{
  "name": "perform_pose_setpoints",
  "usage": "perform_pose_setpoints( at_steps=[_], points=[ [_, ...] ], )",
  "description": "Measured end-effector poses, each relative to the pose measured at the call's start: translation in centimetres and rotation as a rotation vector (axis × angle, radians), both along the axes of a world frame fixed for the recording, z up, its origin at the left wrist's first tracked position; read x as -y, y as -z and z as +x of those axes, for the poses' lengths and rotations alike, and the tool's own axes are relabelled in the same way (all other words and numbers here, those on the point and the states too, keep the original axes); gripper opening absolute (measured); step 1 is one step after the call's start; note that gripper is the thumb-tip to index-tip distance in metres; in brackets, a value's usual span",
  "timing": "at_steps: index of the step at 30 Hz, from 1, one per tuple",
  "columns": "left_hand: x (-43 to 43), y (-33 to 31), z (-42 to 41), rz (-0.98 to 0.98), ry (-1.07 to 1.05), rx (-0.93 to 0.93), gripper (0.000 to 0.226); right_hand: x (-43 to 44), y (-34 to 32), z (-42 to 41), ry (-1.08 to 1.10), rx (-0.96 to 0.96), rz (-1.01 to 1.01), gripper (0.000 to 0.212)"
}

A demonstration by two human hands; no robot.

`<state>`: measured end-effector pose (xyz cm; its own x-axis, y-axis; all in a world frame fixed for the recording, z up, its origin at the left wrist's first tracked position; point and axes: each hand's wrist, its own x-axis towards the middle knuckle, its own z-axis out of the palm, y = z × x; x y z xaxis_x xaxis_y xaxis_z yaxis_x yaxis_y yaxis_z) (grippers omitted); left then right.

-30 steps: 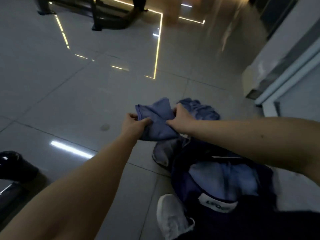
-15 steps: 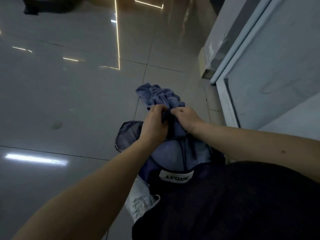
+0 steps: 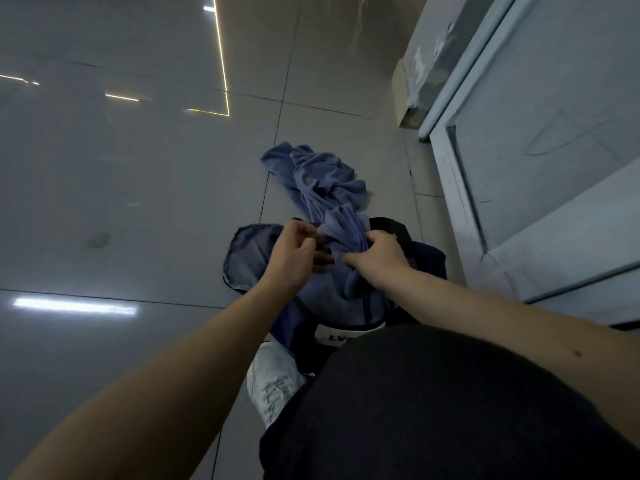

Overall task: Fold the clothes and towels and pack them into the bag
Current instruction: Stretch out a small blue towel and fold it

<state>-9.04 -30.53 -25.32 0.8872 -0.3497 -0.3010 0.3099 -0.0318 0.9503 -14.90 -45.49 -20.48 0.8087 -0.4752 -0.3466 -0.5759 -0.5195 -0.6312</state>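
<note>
Crowding the white shoe (image 3: 270, 386), the open bag (image 3: 427, 268) sits on the floor (image 3: 138, 202). Above its mouth the right hand (image 3: 379, 256) grips a bunched blue cloth (image 3: 343, 233); the left hand (image 3: 294, 252) curls at its edge, grip unclear. So loosely bunched, it may unfold or catch the rim. Beyond lies a crumpled towel (image 3: 322, 174), unfolded, near the door (image 3: 554, 133).

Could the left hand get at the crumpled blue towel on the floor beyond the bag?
Probably yes: the crumpled towel lies uncovered just beyond the bag, ahead of the left hand. But that hand seems to pinch the blue cloth and must release first.
</note>
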Motion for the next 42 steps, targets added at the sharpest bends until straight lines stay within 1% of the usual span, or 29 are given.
perform_pose_setpoints(
  at_steps=[1, 2, 3, 4, 7, 9, 11, 14, 16, 18, 22, 24, 27, 30, 32, 33, 34, 35, 37, 38, 39, 41, 42],
  points=[
    [-0.7, 1.1, 0.5, 0.161, -0.02, 0.081, 0.015, 0.1, 0.3, -0.3, -0.019, -0.013, -0.023, 0.024],
    [-1.4, 2.3, 1.0, 0.368, -0.008, 0.189, 0.016, 0.1, 0.5, -0.6, -0.045, -0.025, -0.054, 0.019],
    [-2.0, 3.2, 1.4, 0.559, 0.022, 0.281, 0.019, 0.2, 0.8, -1.0, -0.072, -0.033, -0.089, 0.017],
    [-2.4, 4.2, 1.8, 0.696, 0.062, 0.342, 0.023, 0.2, 1.2, -1.4, -0.094, -0.04, -0.123, 0.016],
    [-2.4, 5.6, 2.1, 0.883, 0.232, 0.434, 0.029, 0.5, 2.0, -2.3, -0.126, -0.046, -0.185, 0.014],
    [-2.0, 6.3, 2.4, 0.948, 0.326, 0.508, 0.029, 0.6, 2.4, -2.8, -0.145, -0.026, -0.196, 0.021],
    [-1.6, 6.9, 2.7, 0.965, 0.34, 0.559, 0.026, 0.4, 2.6, -3.1, -0.157, -0.013, -0.214, 0.022],
    [-1.0, 7.1, 3.0, 1.01, 0.385, 0.679, 0.023, 0.1, 2.9, -3.5, -0.164, -0.002, -0.226, 0.012],
    [-0.8, 6.6, 3.1, 1.008, 0.383, 0.73, 0.022, -0.2, 3.1, -3.6, -0.182, 0.022, -0.229, 0.01],
    [-0.7, 5.7, 3.2, 0.96, 0.305, 0.698, 0.021, -0.4, 2.9, -3.8, -0.198, 0.035, -0.234, 0.012],
    [-0.4, 2.7, 3.9, 0.824, 0.153, 0.563, 0.023, -0.9, 2.2, -4.9, -0.242, 0.022, -0.234, 0.021],
    [-0.3, 1.0, 4.2, 0.773, 0.101, 0.523, 0.024, -1.3, 2.1, -5.5, -0.297, -0.033, -0.234, 0.027],
    [-0.2, -0.8, 4.1, 0.765, 0.075, 0.539, 0.024, -1.8, 2.0, -5.7, -0.345, -0.155, -0.241, 0.035],
    [-0.2, -1.5, 3.4, 0.749, 0.086, 0.564, 0.025, -2.1, 2.0, -4.7, -0.263, -0.121, -0.233, 0.038],
    [-0.3, -1.6, 3.1, 0.756, 0.107, 0.579, 0.025, -2.4, 1.8, -3.8, -0.174, -0.062, -0.276, 0.033],
    [-0.5, -1.7, 3.1, 0.767, 0.119, 0.591, 0.025, -2.7, 1.8, -3.4, -0.139, -0.041, -0.278, 0.029],
    [-0.6, -1.7, 3.1, 0.777, 0.128, 0.602, 0.026, -3.1, 1.9, -3.1, -0.117, -0.035, -0.251, 0.03],
    [-0.7, -1.7, 3.1, 0.783, 0.136, 0.609, 0.026, -3.7, 2.2, -2.9, -0.108, -0.045, -0.204, 0.038],
    [-1.0, -1.5, 3.0, 0.783, 0.148, 0.617, 0.027, -4.6, 3.2, -2.9, -0.077, -0.085, -0.105, 0.064],
    [-1.2, -1.2, 2.9, 0.785, 0.152, 0.621, 0.029, -4.9, 3.7, -3.0, -0.059, -0.084, -0.081, 0.069],
    [-1.4, -1.0, 2.8, 0.792, 0.155, 0.623, 0.029, -5.2, 4.0, -3.2, -0.04, -0.065, -0.062, 0.065],
    [-1.7, -0.4, 2.7, 0.806, 0.156, 0.625, 0.029, -5.0, 4.1, -3.7, 0.008, -0.003, -0.024, 0.045],
    [-1.8, -0.2, 2.7, 0.806, 0.152, 0.627, 0.029, -4.6, 4.0, -4.0, 0.002, 0.012, -0.031, 0.041]
  ],
)
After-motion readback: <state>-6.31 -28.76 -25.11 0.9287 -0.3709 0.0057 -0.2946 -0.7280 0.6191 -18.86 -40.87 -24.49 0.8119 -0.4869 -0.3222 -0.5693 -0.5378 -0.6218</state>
